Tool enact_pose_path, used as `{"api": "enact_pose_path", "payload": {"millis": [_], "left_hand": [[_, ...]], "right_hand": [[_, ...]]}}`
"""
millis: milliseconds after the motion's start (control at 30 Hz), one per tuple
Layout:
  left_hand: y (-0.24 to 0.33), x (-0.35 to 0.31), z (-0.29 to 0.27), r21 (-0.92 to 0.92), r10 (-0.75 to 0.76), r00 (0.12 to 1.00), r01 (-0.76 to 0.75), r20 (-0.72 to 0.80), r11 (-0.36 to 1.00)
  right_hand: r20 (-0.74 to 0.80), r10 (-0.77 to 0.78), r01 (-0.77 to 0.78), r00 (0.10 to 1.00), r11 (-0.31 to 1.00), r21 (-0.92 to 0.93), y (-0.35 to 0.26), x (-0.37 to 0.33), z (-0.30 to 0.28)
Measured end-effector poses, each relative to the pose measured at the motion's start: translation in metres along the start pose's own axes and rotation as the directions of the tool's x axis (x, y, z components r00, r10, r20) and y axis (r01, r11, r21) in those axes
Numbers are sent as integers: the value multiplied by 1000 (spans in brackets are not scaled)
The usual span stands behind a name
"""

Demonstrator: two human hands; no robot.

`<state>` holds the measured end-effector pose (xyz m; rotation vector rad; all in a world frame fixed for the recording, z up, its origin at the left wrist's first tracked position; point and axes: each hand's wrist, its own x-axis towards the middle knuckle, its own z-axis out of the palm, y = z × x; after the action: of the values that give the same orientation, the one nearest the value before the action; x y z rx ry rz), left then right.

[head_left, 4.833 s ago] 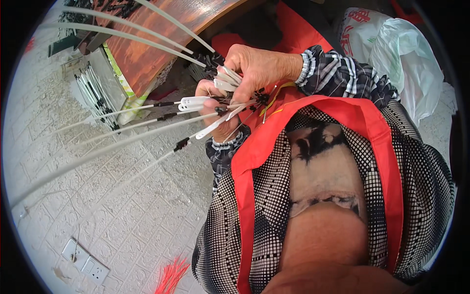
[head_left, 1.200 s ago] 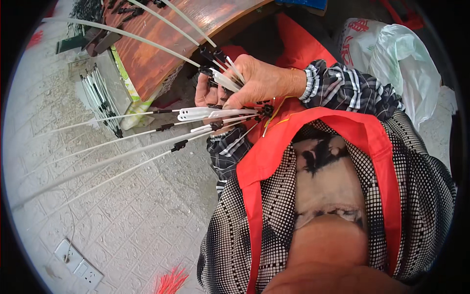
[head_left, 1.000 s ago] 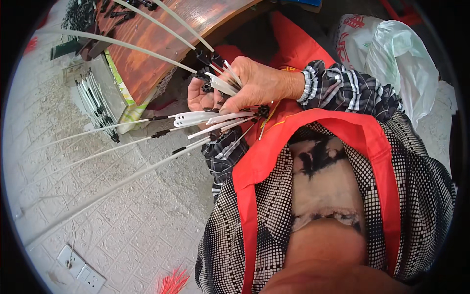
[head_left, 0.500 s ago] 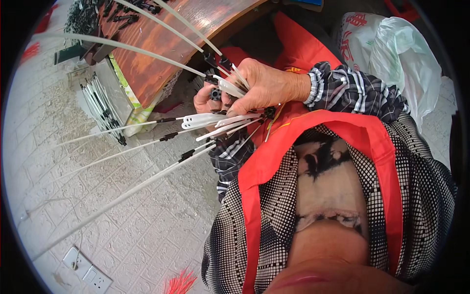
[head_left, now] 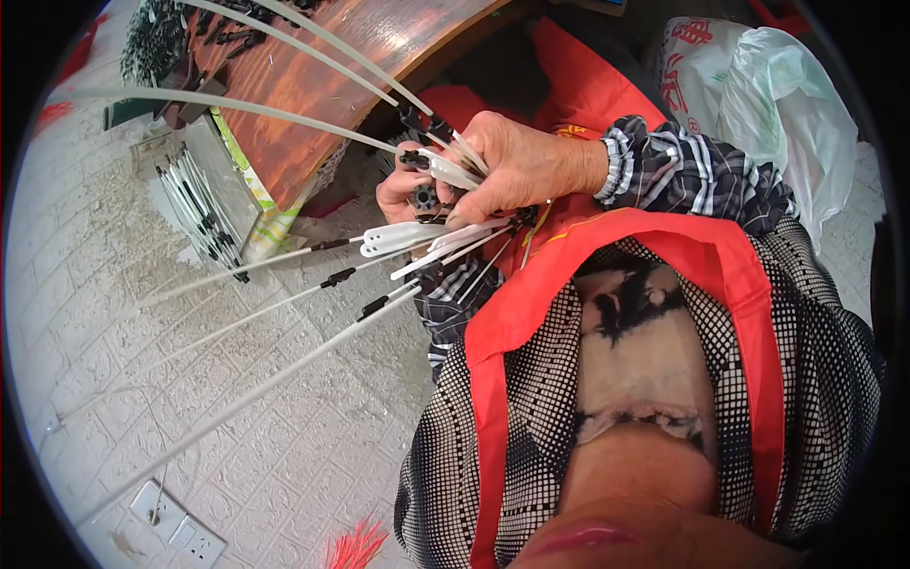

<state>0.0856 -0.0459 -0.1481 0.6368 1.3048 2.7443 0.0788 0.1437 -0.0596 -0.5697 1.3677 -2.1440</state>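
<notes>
A spread frame of long white ribs (head_left: 248,406) with black plastic joints (head_left: 337,277) fans out to the left and upward from my hands. Short white slats with small holes (head_left: 403,237) gather near its middle. My right hand (head_left: 533,166) is closed on the frame, thumb and fingers pinching white pieces. Beyond it, my left hand (head_left: 392,199) curls round the frame close to a round black ribbed part (head_left: 424,197). The right hand and the slats partly hide the left hand's fingers. A second black hub (head_left: 524,217) sits at the slats' right end, against my red apron (head_left: 607,231).
A brown wooden table (head_left: 313,85) at upper left carries several black parts (head_left: 245,40). Beside it, a bundle of white and black rods (head_left: 204,213) lies low. White plastic bags (head_left: 787,114) stand at upper right. On the tiled surface are a socket strip (head_left: 177,523) and red bristles (head_left: 357,545).
The frame and both hands have shifted slightly right in the view. The lower ribs have swung a little, and both hands keep their grip.
</notes>
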Motion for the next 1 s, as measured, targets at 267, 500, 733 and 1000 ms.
{"api": "enact_pose_path", "payload": {"millis": [267,500,733,1000], "left_hand": [[2,0,-3,120,-59,997,66,-59,991],[26,12,16,109,-345,896,387,-278,916],[15,15,13,-101,-53,994,62,92,993],[9,3,-16,151,-6,986,-19,165,988]], "right_hand": [[-10,53,-53,999,996,-76,9,-2,-5],[-26,34,-37,999,994,-107,6,-4,-3],[-2,44,-44,999,997,-67,4,-2,0],[-25,-4,1,1000,996,-87,7,0,4]]}}
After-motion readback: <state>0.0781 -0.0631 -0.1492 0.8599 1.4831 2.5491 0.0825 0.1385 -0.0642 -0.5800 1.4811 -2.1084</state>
